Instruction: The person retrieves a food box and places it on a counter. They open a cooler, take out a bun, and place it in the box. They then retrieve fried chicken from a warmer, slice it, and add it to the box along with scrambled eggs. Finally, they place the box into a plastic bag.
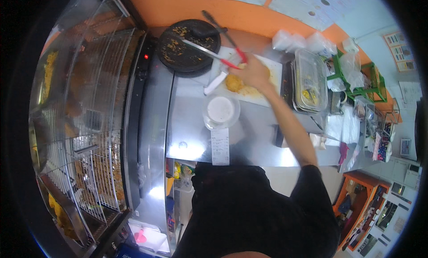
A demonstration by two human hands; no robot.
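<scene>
My right hand (254, 72) is closed around the red grips of a pair of tongs (231, 63). The arms of the tongs are spread and point away to the left, over a black round dish (170, 62) with yellowish crumbs and a dark lump in it. Below the hand lies a golden-brown fried piece (234, 83) on a white cutting board (275, 75); the hand partly hides the food there. Beside it, a white handle-like bar (216, 83) rests at the board's left edge. My left hand is out of view.
A round clear tub with white inside (220, 110) and a paper slip (220, 147) lie on the metal counter (263, 137). Stacked clear trays (310, 79) and green baskets (374, 82) stand at right. A display case with wire racks (89, 124) fills the left.
</scene>
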